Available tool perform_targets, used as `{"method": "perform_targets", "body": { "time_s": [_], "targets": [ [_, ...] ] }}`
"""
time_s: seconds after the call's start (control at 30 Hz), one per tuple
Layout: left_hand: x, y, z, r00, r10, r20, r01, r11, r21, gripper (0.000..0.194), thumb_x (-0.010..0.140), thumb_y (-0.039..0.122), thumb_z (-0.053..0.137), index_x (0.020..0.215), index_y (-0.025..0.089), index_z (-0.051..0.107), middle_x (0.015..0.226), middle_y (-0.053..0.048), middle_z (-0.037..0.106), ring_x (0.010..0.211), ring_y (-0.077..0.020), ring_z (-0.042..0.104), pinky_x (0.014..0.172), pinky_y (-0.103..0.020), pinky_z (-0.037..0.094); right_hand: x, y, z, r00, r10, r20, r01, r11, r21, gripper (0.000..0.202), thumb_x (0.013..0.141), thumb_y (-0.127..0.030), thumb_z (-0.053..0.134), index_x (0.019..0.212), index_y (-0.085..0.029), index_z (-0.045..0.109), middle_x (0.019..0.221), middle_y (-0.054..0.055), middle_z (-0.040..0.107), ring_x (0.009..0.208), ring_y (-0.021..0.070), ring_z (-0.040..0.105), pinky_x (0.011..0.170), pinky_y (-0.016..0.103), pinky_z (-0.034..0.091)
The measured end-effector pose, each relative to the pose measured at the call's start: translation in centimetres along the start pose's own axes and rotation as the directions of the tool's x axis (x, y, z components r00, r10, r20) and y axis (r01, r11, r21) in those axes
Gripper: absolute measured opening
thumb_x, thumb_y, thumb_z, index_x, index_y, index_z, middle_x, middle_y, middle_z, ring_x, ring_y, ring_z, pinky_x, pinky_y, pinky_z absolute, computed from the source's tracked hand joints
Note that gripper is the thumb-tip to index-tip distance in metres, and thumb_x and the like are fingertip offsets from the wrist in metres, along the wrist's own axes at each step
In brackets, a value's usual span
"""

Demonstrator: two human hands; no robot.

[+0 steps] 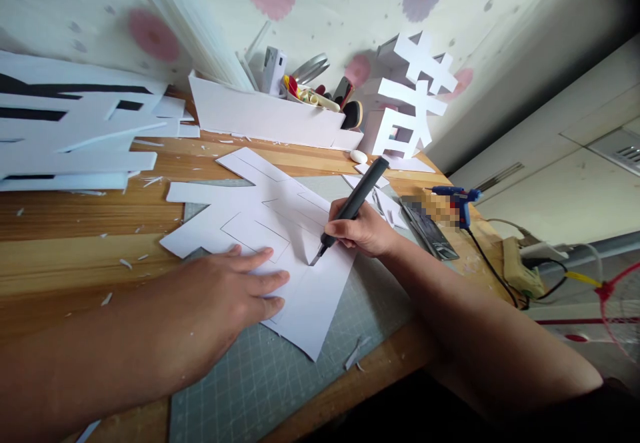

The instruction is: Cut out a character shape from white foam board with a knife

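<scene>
A white foam board sheet (300, 299) with thin dark outlines lies on the grey gridded cutting mat (225, 376); its far left side ends in angular arms. My left hand (250, 289) rests flat on the sheet with fingers spread, holding nothing. My right hand (363, 229) is closed round a dark craft knife (361, 193). The knife is tilted, its handle leaning up and to the right. Its blade tip meets the sheet, or hovers just over it, to the right of my left fingertips.
Cut white boards (75, 123) are piled at left. Behind stands a white box (260, 113) of tools, beside a white three-dimensional character (405, 103). At right lie a dark phone-like slab (429, 226), a blue glue gun (463, 203) and a power strip (520, 266). Scraps dot the wooden table (65, 256).
</scene>
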State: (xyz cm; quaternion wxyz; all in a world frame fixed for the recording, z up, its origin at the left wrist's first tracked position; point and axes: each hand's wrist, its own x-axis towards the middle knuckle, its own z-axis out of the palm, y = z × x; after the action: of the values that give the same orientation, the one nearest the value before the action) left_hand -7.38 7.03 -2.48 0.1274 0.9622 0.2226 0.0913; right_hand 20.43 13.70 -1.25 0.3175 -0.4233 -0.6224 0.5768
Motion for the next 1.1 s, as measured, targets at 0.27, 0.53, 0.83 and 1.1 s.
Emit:
{"method": "perform_targets", "body": {
  "time_s": [0.27, 0.53, 0.83, 1.1],
  "targets": [
    [-0.6, -0.5, 0.9, 0.993, -0.017, -0.120, 0.010, 0.998, -0.059, 0.025, 0.088, 0.036, 0.067, 0.111, 0.039, 0.074, 0.133, 0.010, 0.070, 0.136, -0.0270, 0.058, 0.115, -0.040, 0.047, 0.5, 0.0, -0.4, 1.000, -0.006, 0.026, 0.006, 1.000, -0.005, 0.033, 0.065, -0.037, 0.083, 0.059, -0.017, 0.058, 0.045, -0.003, 0.060, 0.036, 0.0048, 0.041, 0.035, 0.019, 0.032],
    [-0.1, -1.1, 0.2, 0.992, 0.030, 0.126, -0.041, 0.995, 0.089, 0.050, 0.076, 0.022, 0.070, 0.124, 0.036, 0.072, 0.143, 0.001, 0.061, 0.132, -0.0433, 0.058, 0.104, -0.058, 0.055, 1.1, 0.1, -1.0, 0.996, -0.054, 0.066, 0.057, 0.997, -0.046, 0.033, 0.071, -0.038, 0.081, 0.060, -0.017, 0.058, 0.045, -0.004, 0.058, 0.037, 0.0051, 0.042, 0.037, 0.019, 0.034],
    [-1.8, -1.2, 1.7, 0.996, -0.076, 0.043, 0.074, 0.996, 0.045, 0.056, 0.082, 0.023, 0.060, 0.133, 0.046, 0.062, 0.148, 0.007, 0.058, 0.146, -0.0342, 0.045, 0.117, -0.057, 0.041, 2.1, 0.3, -2.2, 0.990, -0.080, 0.117, 0.084, 0.996, -0.034, 0.035, 0.074, -0.038, 0.082, 0.060, -0.017, 0.057, 0.045, -0.005, 0.057, 0.038, 0.0048, 0.043, 0.037, 0.018, 0.034],
    [-2.3, -1.5, 2.2, 0.997, -0.071, 0.034, 0.068, 0.995, 0.077, 0.046, 0.088, 0.036, 0.061, 0.132, 0.049, 0.062, 0.147, 0.011, 0.058, 0.145, -0.0313, 0.047, 0.122, -0.050, 0.034, 2.5, 0.0, -2.5, 0.998, -0.025, 0.062, 0.027, 0.999, -0.035, 0.036, 0.065, -0.039, 0.086, 0.062, -0.016, 0.059, 0.053, -0.002, 0.063, 0.039, 0.0045, 0.047, 0.035, 0.017, 0.037]
  ]
}}
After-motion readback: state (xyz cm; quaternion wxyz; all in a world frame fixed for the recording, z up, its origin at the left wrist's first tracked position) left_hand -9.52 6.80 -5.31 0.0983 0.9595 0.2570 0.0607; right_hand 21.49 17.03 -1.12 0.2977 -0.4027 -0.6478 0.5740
